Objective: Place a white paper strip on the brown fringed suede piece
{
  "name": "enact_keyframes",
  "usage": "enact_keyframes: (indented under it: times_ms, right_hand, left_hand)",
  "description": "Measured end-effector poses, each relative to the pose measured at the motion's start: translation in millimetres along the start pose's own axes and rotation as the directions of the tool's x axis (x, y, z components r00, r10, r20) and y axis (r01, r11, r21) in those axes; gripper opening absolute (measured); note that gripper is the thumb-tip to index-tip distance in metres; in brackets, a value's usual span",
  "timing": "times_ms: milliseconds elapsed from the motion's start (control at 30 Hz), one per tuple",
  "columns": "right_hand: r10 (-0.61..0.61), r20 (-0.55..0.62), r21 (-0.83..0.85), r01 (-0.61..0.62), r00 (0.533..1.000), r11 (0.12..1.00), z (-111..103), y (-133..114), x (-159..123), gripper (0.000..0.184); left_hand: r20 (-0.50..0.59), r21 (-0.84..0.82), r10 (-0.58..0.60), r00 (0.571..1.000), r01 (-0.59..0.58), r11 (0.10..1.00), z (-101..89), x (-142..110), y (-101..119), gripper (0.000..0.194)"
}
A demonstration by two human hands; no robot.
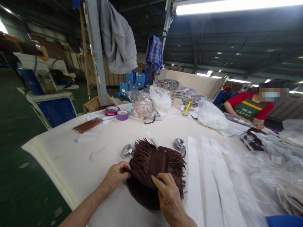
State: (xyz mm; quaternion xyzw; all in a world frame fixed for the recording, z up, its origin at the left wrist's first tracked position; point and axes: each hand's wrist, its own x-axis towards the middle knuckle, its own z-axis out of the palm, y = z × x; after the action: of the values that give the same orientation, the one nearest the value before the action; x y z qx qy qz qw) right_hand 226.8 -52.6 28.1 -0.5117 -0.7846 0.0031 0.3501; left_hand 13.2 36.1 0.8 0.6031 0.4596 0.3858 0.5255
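A dark brown fringed bag [158, 164] lies on the pale table in front of me, its strips of fringe spread to both sides. My left hand [115, 176] pinches the bag's near left edge between thumb and fingers. At the near edge of the front panel, my right hand [169, 195] is closed on the brown material with thumb and forefinger. Below both hands a darker rounded part of the bag shows. Small metal rings sit at its far edge, beside a white tag [154, 142]. Coiled grey straps [179, 144] lie behind it.
Left on the table [59, 149] are a phone [88, 125] and tape rolls [122, 115]. Plastic-wrapped goods [142, 108] and a bottle [187, 107] stand at the back. White strips [208, 176] and clear bags [265, 179] cover the right. A co-worker [251, 104] is across the table.
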Motion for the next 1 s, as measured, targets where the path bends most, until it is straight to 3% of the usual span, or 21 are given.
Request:
enact_keyframes:
  times_ms: [133, 333, 400, 467, 567, 600, 700, 900, 1000]
  right_hand:
    - [0.010, 0.013, -0.012, -0.010, 1.000, 1.000, -5, 5, -1, 0.042]
    - [0.021, 0.056, -0.103, -0.015, 0.998, 0.995, -14, -3, -8, 0.044]
    - [0.009, 0.007, -0.149, -0.008, 1.000, 0.989, -18, -5, -16, 0.042]
    - [0.060, -0.125, -0.173, -0.081, 0.990, 0.982, -22, -3, -30, 0.043]
    - [0.294, -0.316, -0.041, -0.323, 0.902, 0.946, -25, 10, -53, 0.045]
    - [0.393, -0.314, 0.060, -0.395, 0.864, 0.917, -24, 16, -59, 0.043]
    - [0.610, -0.161, 0.374, -0.524, 0.776, 0.765, -20, 30, -68, 0.032]
    - [0.761, -0.101, 0.571, -0.589, 0.641, 0.572, -9, 41, -60, 0.025]
    - [0.781, -0.017, 0.582, -0.629, 0.624, 0.516, -9, 44, -55, 0.017]
  left_hand:
    - [-0.002, 0.016, 0.020, 1.000, -0.020, 1.000, 5.9, 1, 0, 0.019]
    - [-0.069, 0.145, 0.158, 0.985, -0.147, 0.978, 8.8, -14, 5, 0.012]
    - [-0.084, 0.186, 0.197, 0.977, -0.179, 0.966, 7.9, -18, 5, 0.008]
    - [-0.093, 0.257, 0.239, 0.967, -0.208, 0.944, 6.1, -19, 2, 0.008]
    - [-0.080, 0.370, 0.276, 0.958, -0.229, 0.901, 3.2, -15, -6, 0.011]
    - [-0.065, 0.383, 0.278, 0.958, -0.233, 0.894, 2.3, -14, -9, 0.012]
    - [-0.039, 0.371, 0.308, 0.951, -0.272, 0.888, -0.6, -10, -17, 0.018]
    - [0.020, 0.361, 0.234, 0.972, -0.225, 0.905, -3.7, -4, -16, 0.023]
    - [0.016, 0.342, 0.181, 0.983, -0.176, 0.923, -0.4, -1, -12, 0.024]
